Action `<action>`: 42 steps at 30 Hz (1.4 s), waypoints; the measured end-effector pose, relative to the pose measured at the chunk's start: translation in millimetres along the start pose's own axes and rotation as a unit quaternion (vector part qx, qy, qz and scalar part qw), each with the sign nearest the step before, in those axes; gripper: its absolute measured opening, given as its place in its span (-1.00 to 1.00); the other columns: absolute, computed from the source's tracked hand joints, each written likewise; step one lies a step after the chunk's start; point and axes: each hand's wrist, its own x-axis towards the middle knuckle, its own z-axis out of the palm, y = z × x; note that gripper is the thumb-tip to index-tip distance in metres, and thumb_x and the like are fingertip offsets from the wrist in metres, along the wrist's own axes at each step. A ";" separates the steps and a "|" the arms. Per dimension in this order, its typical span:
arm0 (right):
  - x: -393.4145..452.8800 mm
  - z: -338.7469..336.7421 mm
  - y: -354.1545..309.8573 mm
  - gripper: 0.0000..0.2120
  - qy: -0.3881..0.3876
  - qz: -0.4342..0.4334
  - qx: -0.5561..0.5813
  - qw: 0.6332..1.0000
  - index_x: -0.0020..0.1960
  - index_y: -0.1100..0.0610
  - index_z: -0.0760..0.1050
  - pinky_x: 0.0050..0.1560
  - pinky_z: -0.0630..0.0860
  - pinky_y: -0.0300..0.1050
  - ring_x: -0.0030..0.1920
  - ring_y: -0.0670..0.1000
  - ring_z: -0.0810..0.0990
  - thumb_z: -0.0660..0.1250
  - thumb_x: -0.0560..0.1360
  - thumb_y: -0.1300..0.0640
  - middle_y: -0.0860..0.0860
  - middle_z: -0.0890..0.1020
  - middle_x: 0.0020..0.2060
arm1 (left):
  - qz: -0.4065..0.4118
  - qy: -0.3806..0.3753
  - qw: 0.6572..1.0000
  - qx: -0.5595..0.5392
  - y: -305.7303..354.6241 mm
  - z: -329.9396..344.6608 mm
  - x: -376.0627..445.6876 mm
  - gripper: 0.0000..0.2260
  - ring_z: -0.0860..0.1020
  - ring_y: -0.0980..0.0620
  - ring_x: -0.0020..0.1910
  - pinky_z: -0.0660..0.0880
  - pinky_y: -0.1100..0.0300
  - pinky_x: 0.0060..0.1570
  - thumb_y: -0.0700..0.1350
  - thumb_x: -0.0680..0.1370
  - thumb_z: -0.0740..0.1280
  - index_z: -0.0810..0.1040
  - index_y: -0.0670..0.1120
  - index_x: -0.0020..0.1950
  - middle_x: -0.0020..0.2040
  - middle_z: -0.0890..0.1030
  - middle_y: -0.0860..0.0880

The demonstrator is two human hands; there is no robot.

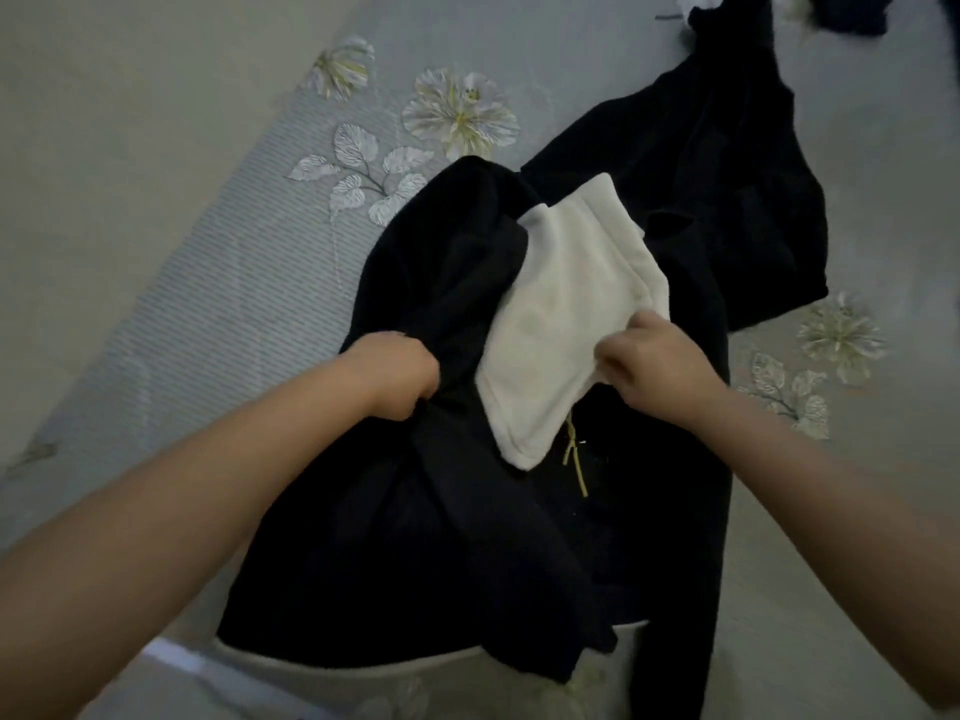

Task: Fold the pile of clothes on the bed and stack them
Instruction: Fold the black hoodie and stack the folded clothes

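A black garment (467,511) lies on the bedspread (208,314), its long axis running from the near edge of the view up and away toward the far right, where more black cloth (727,174) spreads out; whether that far cloth is part of the same garment or a separate piece cannot be told, since the dark folds merge; a cream lining (566,314), perhaps a hood or pocket turned out, rests on the middle of the black garment, pointing from far right down toward the near edge, with a thin yellowish drawstring (574,459) showing just below it; the left hand (395,376) is closed in a fist around a bunch of black fabric just left of the cream lining; the right hand (654,366) pinches the lining's right edge with curled fingers; the fingertips of both hands are hidden in cloth; beyond the black garment, at the far top of the view, a heap of dark and white clothes (753,13) is cut off and blurred; the bedspread bears pale flower and leaf prints (457,111) left of the garment.
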 end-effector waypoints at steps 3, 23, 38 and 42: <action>50.1 -43.0 -3.5 -0.79 0.038 0.063 0.033 0.997 0.01 0.23 0.57 -0.13 0.32 -0.09 0.04 0.17 0.44 0.19 0.52 0.19 0.21 0.60 -0.13 | -0.098 -0.131 0.986 0.022 -29.7 -16.0 -33.6 -0.75 0.53 -0.04 0.08 0.46 0.14 -0.07 -0.13 0.46 0.35 0.55 -0.05 0.14 0.11 0.56 -0.05; 72.2 -40.9 27.2 -0.72 0.042 0.252 0.181 0.950 0.16 0.27 0.52 0.16 0.41 -0.08 0.18 0.17 0.49 0.19 0.50 0.24 0.20 0.55 0.16 | -0.228 0.170 0.955 -0.087 -10.8 -57.2 10.1 -0.60 0.22 -0.14 0.36 0.28 -0.02 0.24 -0.06 0.53 0.25 0.29 -0.12 0.33 0.34 0.30 -0.15; -150.7 140.3 -7.9 -0.61 -0.106 0.542 0.253 0.794 0.29 0.17 0.38 0.33 0.24 0.11 0.22 0.17 0.47 0.16 0.56 -0.03 0.17 0.53 0.18 | -0.006 -0.043 0.999 0.025 98.5 97.0 -28.3 -0.54 0.42 -0.04 0.24 0.23 0.13 0.29 0.00 0.60 0.12 0.10 0.11 0.49 0.27 0.44 -0.05; -175.0 130.3 13.9 -0.69 -0.038 0.544 0.224 0.808 0.18 0.26 0.47 0.21 0.33 0.04 0.15 0.23 0.51 0.17 0.57 0.08 0.26 0.57 0.09 | -0.088 -0.149 0.966 0.191 81.2 80.0 -51.0 -0.66 0.43 -0.03 0.26 0.30 0.09 0.23 -0.16 0.59 0.05 0.42 0.04 0.31 0.27 0.47 -0.02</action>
